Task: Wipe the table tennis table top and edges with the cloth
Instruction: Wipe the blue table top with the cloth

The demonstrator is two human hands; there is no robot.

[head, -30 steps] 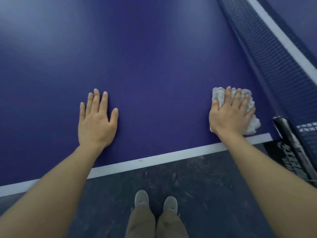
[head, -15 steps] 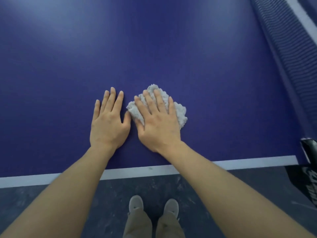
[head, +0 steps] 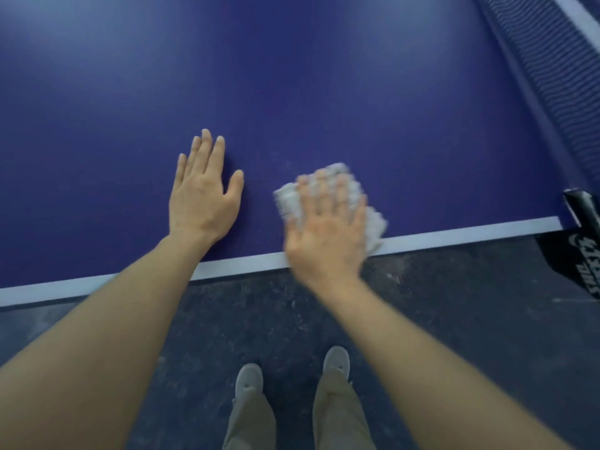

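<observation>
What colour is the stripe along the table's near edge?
White, against the dark blue table top; the edge stripe shows clearly in the head view.

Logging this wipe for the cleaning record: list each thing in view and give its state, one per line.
Left hand: flat on the table top, fingers straight, holding nothing.
Right hand: motion-blurred, fingers spread, pressing the cloth down.
White cloth: bunched under the right hand, reaching the white edge line.
Table tennis table: blue top, bare where visible.
Net: upright at far right.
</observation>
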